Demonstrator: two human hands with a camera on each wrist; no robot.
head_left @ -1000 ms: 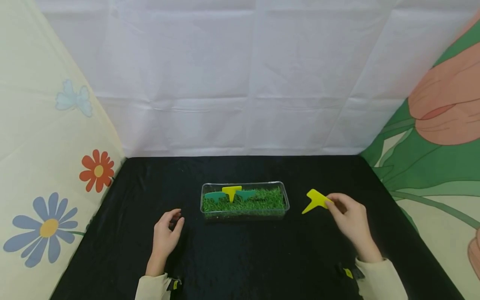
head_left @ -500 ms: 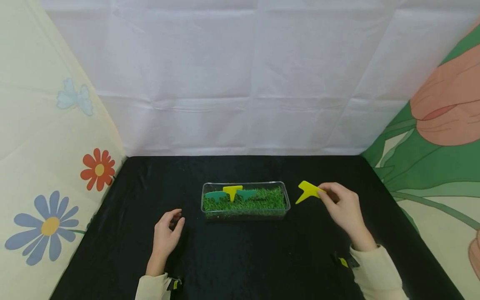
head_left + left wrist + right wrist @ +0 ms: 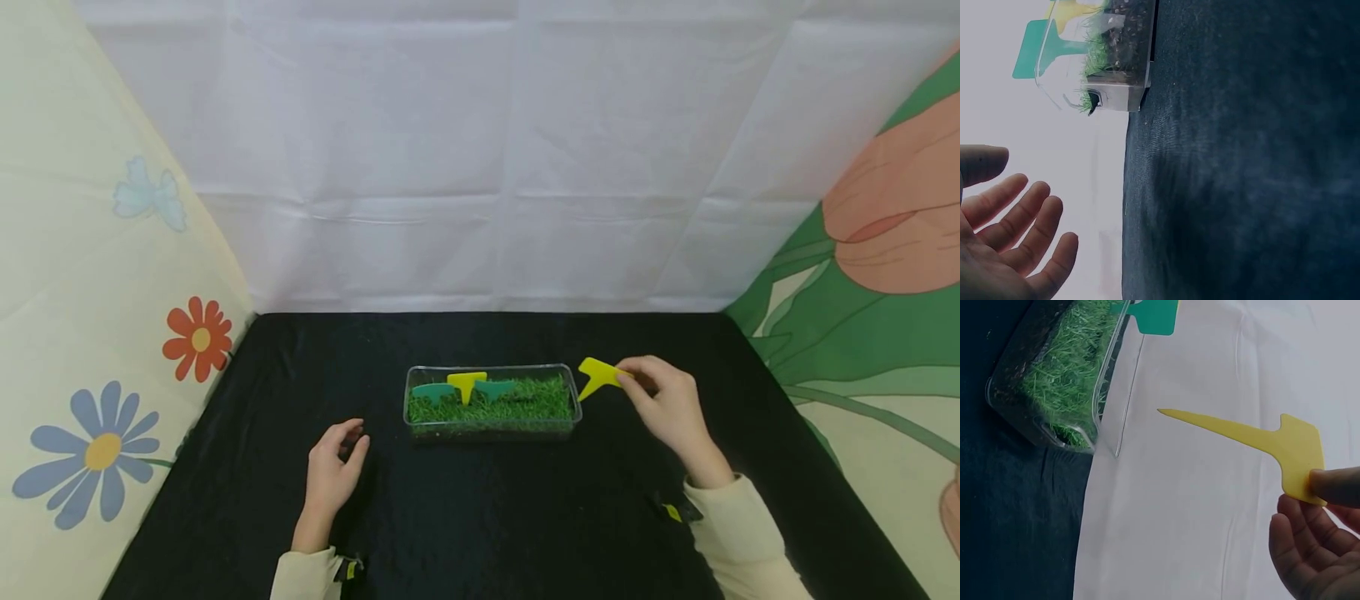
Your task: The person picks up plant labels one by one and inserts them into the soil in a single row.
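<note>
A clear plastic tray point(image 3: 567, 392) filled with green grass sits mid-table on the black cloth. Two green T-shaped tags point(image 3: 432, 390) point(image 3: 493, 387) and a yellow one point(image 3: 466, 382) stand in its left half. My right hand point(image 3: 663, 406) pinches another yellow T-shaped tag point(image 3: 596, 375) by its head, held in the air just right of the tray's right end, its pointed stem aimed down-left. In the right wrist view the tag point(image 3: 1260, 444) points toward the tray point(image 3: 1054, 375). My left hand point(image 3: 333, 462) rests on the cloth left of the tray, fingers loosely curled, holding nothing.
White cloth hangs behind the table; a flowered cream sheet point(image 3: 97, 317) walls the left side and a green-and-pink one point(image 3: 870, 275) the right. Black cloth point(image 3: 510, 517) covers the tabletop.
My right hand has carried the yellow tag up and to the left, from out on the right to just beside the tray's right end. The left hand has stayed put.
</note>
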